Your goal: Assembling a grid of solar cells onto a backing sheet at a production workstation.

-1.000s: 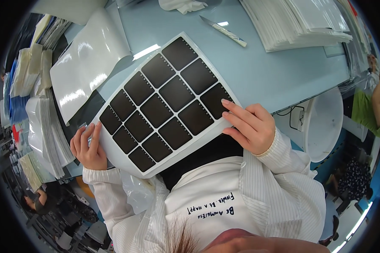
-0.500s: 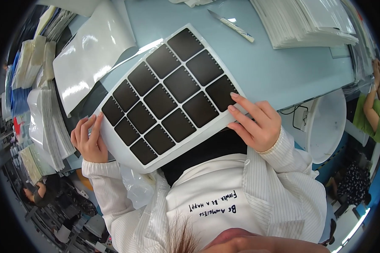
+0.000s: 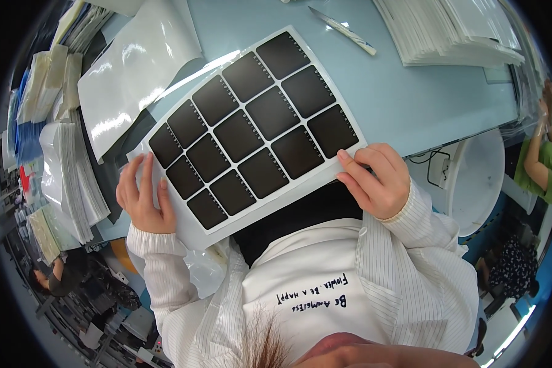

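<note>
A white sheet of black square labels (image 3: 271, 113), set in rows with small marks along one side of each square, lies tilted on the table in front of me. Its lower edge overhangs toward my lap, and a second white sheet (image 3: 196, 238) shows beneath it. My left hand (image 3: 146, 196) rests over the sheet's left end, fingers stretched out and thumb apart. At the near right corner, my right hand (image 3: 377, 181) pinches the label sheet between thumb and fingers.
A large glossy white sheet (image 3: 135, 73) curls at the left beside stacked papers (image 3: 67, 178). A craft knife (image 3: 343, 30) lies at the far side, blade out. At the far right stands a thick stack of white sheets (image 3: 451, 34). Other people work at both sides.
The label sheet has shifted slightly right and away from me. My left hand has moved right onto its end, with the thumb spread. My right hand now grips the corner.
</note>
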Motion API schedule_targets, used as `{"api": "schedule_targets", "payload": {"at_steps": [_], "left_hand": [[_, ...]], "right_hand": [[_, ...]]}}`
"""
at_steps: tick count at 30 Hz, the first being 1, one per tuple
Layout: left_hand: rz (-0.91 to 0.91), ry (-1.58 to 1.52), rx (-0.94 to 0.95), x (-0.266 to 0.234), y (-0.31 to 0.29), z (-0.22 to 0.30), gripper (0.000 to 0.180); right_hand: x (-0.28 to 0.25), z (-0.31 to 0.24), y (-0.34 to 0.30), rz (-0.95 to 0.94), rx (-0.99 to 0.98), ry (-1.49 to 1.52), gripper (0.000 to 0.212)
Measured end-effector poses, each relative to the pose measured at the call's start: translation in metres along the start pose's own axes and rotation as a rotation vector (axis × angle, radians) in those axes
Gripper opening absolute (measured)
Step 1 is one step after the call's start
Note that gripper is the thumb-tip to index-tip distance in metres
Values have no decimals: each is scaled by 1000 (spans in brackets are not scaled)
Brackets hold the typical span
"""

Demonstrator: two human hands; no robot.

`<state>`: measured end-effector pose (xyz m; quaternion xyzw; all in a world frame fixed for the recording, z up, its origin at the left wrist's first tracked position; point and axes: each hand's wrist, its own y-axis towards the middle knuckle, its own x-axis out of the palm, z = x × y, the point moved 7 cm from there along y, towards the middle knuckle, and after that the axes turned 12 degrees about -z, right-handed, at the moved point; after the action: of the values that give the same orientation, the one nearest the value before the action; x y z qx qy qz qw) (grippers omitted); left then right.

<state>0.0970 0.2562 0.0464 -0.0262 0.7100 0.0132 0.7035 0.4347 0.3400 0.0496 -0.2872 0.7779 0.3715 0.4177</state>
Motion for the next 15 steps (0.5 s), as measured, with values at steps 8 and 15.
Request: {"api": "schedule_targets", "payload": {"at_steps": [8,15], "left_hand": [[6,-157,12,7,3,10,47],[27,-125,22,10,3,6,51]], "right_hand": [[-1,8,0,-24,40,114,36],[1,11,1,-36,41,138,37]]}}
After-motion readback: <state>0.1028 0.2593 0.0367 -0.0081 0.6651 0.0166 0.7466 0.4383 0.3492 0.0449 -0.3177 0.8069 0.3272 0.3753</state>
